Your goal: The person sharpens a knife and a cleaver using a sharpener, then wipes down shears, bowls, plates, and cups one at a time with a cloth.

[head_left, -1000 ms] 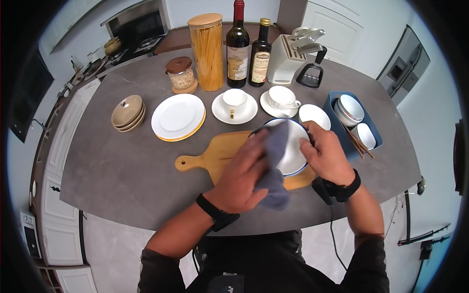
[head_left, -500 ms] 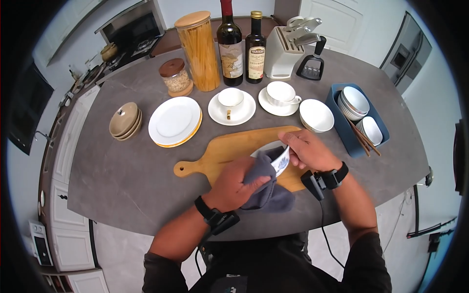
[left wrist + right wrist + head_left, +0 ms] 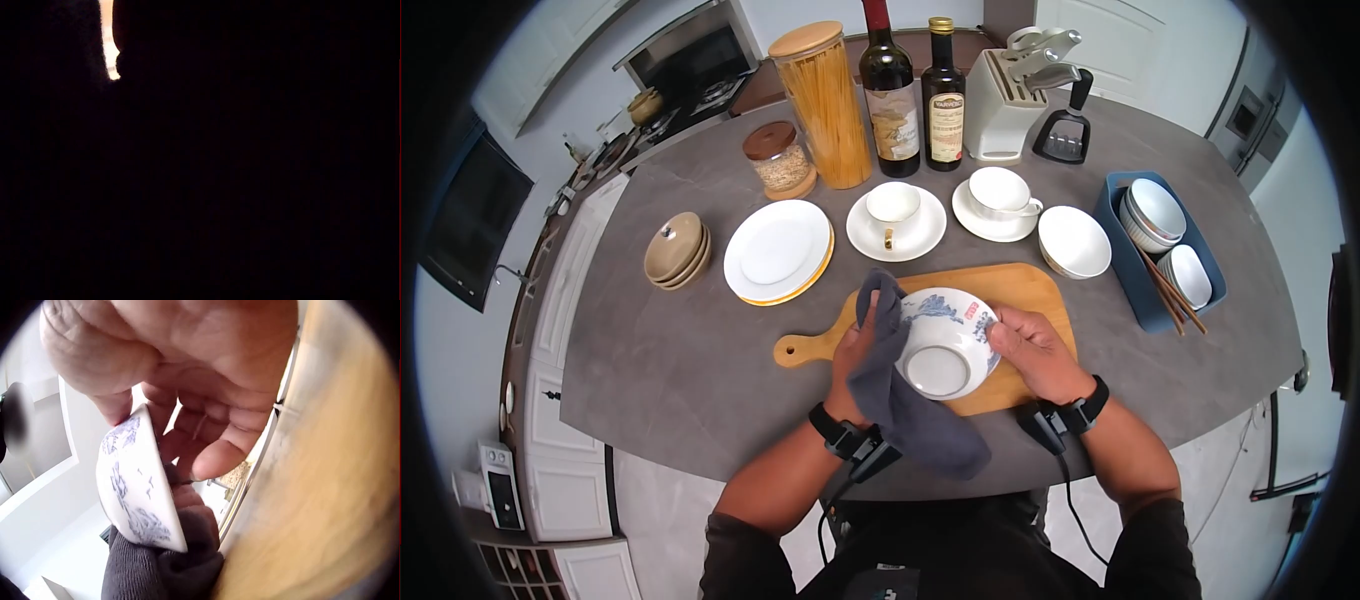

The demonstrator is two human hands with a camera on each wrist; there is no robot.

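Note:
A white bowl (image 3: pixel 940 322) with blue landscape painting is held on its side over the wooden cutting board (image 3: pixel 1040 288), its foot ring turned towards me. My right hand (image 3: pixel 1042 358) pinches the bowl's right edge; in the right wrist view the thumb presses the painted outside, with the other fingers at the inner side. My left hand (image 3: pixel 852 362) grips a dark grey cloth (image 3: pixel 935 435) against the bowl's left edge. The cloth covers part of that hand and hangs down towards the table's front. The left wrist view is almost wholly dark.
Behind the board stand stacked plates (image 3: pixel 775 250), two cups on saucers and another white bowl (image 3: pixel 1075 243). Brown bowls (image 3: pixel 675 250) are at left, a blue bin (image 3: pixel 1155 300) with bowls and chopsticks at right. Jars, bottles and a knife block (image 3: pixel 1003 105) line the back.
The bowl has turned from showing its inside to showing its painted outside and foot ring. My left hand and the cloth have shifted from across the bowl to its left edge.

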